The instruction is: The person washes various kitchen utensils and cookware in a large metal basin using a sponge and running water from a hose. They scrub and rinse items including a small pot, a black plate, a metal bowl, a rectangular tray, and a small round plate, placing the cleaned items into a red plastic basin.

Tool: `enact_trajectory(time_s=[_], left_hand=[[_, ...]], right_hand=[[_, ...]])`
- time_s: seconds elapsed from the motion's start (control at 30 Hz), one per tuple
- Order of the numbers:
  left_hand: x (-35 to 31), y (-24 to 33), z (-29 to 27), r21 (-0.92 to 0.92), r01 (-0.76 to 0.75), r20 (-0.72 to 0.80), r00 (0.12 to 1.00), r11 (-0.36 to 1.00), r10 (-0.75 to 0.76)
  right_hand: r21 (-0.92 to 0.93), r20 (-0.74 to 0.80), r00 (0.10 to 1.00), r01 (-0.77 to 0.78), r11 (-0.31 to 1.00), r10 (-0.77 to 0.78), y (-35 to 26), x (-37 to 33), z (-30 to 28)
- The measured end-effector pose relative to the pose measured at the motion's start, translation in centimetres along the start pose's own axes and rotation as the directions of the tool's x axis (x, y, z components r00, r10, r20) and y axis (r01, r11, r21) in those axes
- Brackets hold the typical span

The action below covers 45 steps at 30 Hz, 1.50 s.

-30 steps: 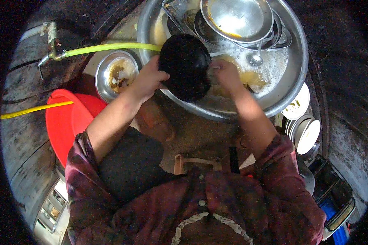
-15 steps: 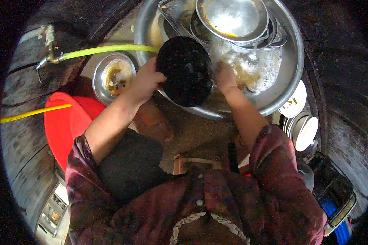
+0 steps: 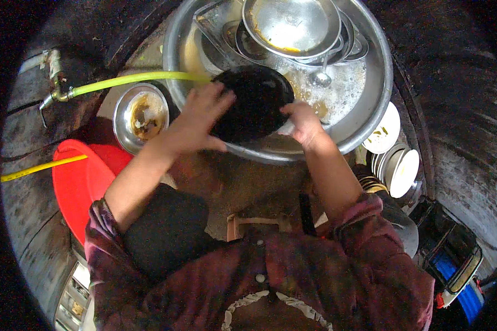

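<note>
A round black bowl (image 3: 254,105) is over the near left part of a large metal basin (image 3: 382,60). My right hand (image 3: 305,122) has its fingers closed at the bowl's right rim, with the thumb on top; something whitish shows just below that hand, too little of it to name. At the bowl's left edge my left hand (image 3: 196,121) is open, its fingers spread and slightly blurred, the tips overlapping the dark surface. Foamy water (image 3: 345,91), a ladle (image 3: 321,79) and a wide metal bowl (image 3: 292,25) are in the basin beyond.
A yellow-green hose (image 3: 132,79) runs from a wall tap (image 3: 55,94) into the basin. Left of it sits a metal bowl with food scraps (image 3: 142,118), and nearer, a red tub (image 3: 77,176). Stacked white dishes (image 3: 403,171) and a white plate (image 3: 384,129) stand on the right.
My left hand has loosened from the black bowl's edge and spread its fingers. My right hand has come out of the foamy water onto the bowl's right rim. The view has shifted slightly.
</note>
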<state>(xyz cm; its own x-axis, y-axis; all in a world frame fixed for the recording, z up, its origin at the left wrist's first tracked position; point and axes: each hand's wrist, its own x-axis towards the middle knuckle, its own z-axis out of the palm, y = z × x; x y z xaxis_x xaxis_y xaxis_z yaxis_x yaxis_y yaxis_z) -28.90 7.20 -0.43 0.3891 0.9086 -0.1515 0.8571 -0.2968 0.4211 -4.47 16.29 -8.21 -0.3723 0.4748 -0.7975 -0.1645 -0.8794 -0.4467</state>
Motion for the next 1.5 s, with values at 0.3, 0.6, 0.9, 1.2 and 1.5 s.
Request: enact_trajectory(time_s=[0.3, 0.6, 0.9, 1.2, 1.5], left_hand=[[1.0, 0.4, 0.1, -0.415, 0.241, -0.115, 0.943, 0.877, -0.313], [0.4, -2.9, 0.7, -0.944, 0.11, 0.269, 0.801, -0.311, -0.535], [-1.3, -2.3, 0.5, -0.906, 0.062, 0.314, 0.761, -0.418, -0.568], [0.0, -0.1, -0.5, -0.943, 0.101, 0.257, 0.827, -0.316, -0.5], [0.2, -1.6, 0.1, -0.924, 0.022, 0.234, 0.823, -0.382, -0.518]], right_hand=[[-0.091, 0.072, 0.968, 0.245, 0.965, -0.239, -3.6, -2.7, 5.7], [-0.72, 0.453, 0.884, 0.284, -0.633, -0.118, 6.6, 10.1, -8.4], [-0.738, 0.478, 0.732, 0.634, 0.229, -0.485, 0.8, -4.4, 8.4], [-0.611, 0.668, 0.197, 0.695, -0.379, -0.717, -0.4, 3.1, 13.0], [-0.865, 0.379, 0.656, 0.502, 0.002, -0.652, 2.1, 2.3, 7.7]])
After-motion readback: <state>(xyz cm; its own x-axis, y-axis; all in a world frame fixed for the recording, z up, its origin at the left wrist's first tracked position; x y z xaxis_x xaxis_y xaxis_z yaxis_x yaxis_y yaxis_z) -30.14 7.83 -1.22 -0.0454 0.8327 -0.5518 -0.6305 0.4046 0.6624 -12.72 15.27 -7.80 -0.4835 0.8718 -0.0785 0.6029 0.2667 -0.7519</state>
